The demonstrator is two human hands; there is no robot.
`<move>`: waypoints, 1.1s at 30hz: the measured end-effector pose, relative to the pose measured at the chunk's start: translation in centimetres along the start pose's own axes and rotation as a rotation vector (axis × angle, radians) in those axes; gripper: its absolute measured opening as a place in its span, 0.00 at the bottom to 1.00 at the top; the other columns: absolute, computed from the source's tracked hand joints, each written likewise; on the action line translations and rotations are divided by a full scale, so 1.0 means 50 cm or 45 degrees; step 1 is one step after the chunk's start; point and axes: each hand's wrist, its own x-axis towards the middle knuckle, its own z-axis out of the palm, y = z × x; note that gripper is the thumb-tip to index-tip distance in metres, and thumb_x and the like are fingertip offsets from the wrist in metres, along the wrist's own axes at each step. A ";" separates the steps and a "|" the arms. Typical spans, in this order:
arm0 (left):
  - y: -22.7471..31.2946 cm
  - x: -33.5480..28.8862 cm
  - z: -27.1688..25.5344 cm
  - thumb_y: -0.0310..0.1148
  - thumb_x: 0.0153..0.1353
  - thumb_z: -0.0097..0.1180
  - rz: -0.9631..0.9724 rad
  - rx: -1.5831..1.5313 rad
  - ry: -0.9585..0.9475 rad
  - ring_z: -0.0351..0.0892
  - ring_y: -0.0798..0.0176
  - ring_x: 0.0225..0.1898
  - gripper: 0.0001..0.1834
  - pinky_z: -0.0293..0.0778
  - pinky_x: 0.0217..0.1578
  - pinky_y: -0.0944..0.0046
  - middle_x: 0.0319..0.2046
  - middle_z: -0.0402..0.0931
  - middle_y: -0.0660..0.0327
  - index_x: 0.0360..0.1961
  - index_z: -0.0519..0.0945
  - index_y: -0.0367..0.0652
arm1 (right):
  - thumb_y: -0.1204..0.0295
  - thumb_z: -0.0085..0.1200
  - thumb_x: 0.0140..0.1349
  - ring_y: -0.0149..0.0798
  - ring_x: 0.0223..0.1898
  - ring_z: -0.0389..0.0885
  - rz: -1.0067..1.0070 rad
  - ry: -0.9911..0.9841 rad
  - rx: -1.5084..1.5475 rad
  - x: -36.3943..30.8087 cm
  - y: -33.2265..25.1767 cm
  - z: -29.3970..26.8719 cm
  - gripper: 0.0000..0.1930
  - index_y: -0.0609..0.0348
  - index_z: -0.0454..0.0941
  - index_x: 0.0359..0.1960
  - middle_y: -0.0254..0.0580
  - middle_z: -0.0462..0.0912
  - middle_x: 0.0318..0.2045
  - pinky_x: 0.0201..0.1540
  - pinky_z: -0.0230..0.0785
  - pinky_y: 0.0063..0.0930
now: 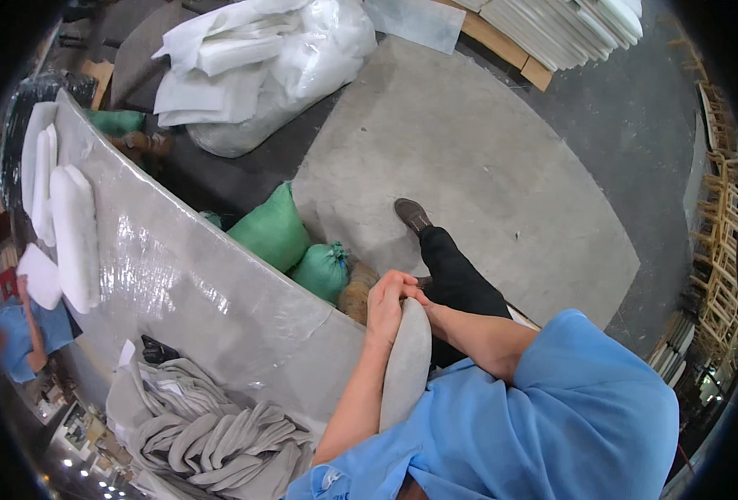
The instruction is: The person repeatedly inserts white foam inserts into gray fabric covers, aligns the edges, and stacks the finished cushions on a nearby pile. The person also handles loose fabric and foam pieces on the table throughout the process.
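Observation:
A grey fabric-covered cushion (406,364) stands on edge against my body, between my two forearms. At its far end my left hand (388,300) is closed, with its fingers bent over the tip. My right hand (423,307) meets it there from the other side, and its fingers are mostly hidden behind the cushion and the left hand. Beside my left forearm is a table (211,275) covered in shiny clear film. A heap of grey fabric covers (211,442) lies on its near end.
White padding pieces (75,237) lie at the table's far left, near a co-worker in blue (32,329). Green sacks (269,229) sit below the table edge. A plastic-wrapped white bundle (277,75), stacked white pieces (552,29) and wooden frames (723,242) stand around the floor.

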 end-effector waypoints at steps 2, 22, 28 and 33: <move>-0.008 -0.004 0.001 0.40 0.79 0.40 0.030 0.083 0.076 0.81 0.67 0.27 0.19 0.76 0.33 0.66 0.28 0.86 0.54 0.45 0.80 0.37 | 0.66 0.58 0.70 0.35 0.34 0.83 0.028 0.002 0.036 -0.006 0.007 -0.007 0.07 0.54 0.83 0.38 0.35 0.84 0.32 0.36 0.76 0.32; -0.038 0.038 -0.044 0.33 0.75 0.40 0.005 0.001 0.221 0.84 0.63 0.39 0.23 0.78 0.41 0.66 0.45 0.86 0.49 0.66 0.74 0.38 | 0.48 0.38 0.80 0.39 0.31 0.86 -1.098 -0.316 -1.123 -0.141 -0.076 0.104 0.31 0.63 0.83 0.35 0.43 0.87 0.28 0.41 0.77 0.31; 0.000 -0.018 -0.083 0.35 0.79 0.39 0.130 -0.208 0.341 0.86 0.56 0.47 0.23 0.78 0.52 0.59 0.52 0.85 0.48 0.68 0.73 0.39 | 0.50 0.42 0.80 0.35 0.29 0.85 -0.729 -0.181 -0.851 -0.117 -0.049 0.080 0.30 0.66 0.82 0.33 0.45 0.85 0.25 0.36 0.76 0.27; -0.055 -0.243 -0.140 0.36 0.78 0.49 0.197 0.223 0.643 0.86 0.61 0.40 0.16 0.78 0.48 0.61 0.45 0.86 0.55 0.58 0.81 0.41 | 0.50 0.48 0.78 0.40 0.24 0.85 -0.517 -0.117 -0.699 -0.095 -0.063 0.061 0.29 0.63 0.82 0.27 0.50 0.85 0.20 0.35 0.78 0.31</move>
